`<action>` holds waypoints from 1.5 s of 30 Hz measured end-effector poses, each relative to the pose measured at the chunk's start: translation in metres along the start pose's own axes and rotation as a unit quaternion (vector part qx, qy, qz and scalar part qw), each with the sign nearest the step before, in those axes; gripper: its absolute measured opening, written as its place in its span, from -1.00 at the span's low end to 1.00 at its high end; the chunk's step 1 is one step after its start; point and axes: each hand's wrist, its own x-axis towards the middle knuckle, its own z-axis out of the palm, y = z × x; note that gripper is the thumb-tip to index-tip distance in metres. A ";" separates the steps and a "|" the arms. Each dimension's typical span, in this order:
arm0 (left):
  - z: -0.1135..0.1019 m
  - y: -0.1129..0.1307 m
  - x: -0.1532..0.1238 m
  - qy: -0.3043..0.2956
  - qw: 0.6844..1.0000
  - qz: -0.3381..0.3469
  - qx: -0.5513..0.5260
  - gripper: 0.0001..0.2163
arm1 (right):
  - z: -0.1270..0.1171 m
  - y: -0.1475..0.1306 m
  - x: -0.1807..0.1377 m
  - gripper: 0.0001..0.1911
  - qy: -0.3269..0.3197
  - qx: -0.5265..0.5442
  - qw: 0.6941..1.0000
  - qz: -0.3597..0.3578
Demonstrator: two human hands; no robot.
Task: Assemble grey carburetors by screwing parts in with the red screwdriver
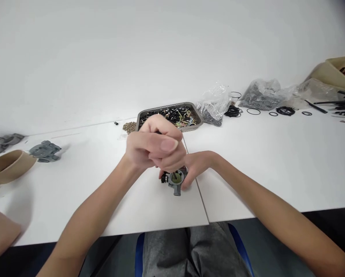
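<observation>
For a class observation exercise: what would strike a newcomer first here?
First, probably the left hand, a fist in the centre, above a grey part held by the right hand. Next, a metal tray of small parts behind, then plastic bags to the right.

Held part (177,190): matt metal. Tray (200,117): glossy metal. Tabletop (261,165): smooth. Bag (215,98): glossy plastic.

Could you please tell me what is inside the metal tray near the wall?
Inside the metal tray are many small black pieces mixed with yellowish ones. The left hand blocks the view of its front-left part, so whatever lies there cannot be seen.
</observation>
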 end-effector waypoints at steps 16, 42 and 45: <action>0.049 -0.004 0.012 0.370 0.909 0.070 0.180 -0.72 | 0.002 -0.002 -0.002 -0.37 0.021 -0.028 0.999 -0.003; 0.039 0.004 0.021 0.434 0.873 0.087 0.207 -0.73 | 0.003 -0.007 -0.002 -0.39 0.022 -0.025 0.999 -0.005; 0.042 -0.003 0.021 0.410 0.884 0.087 0.209 -0.74 | 0.004 -0.007 -0.003 -0.39 0.023 -0.021 1.000 0.000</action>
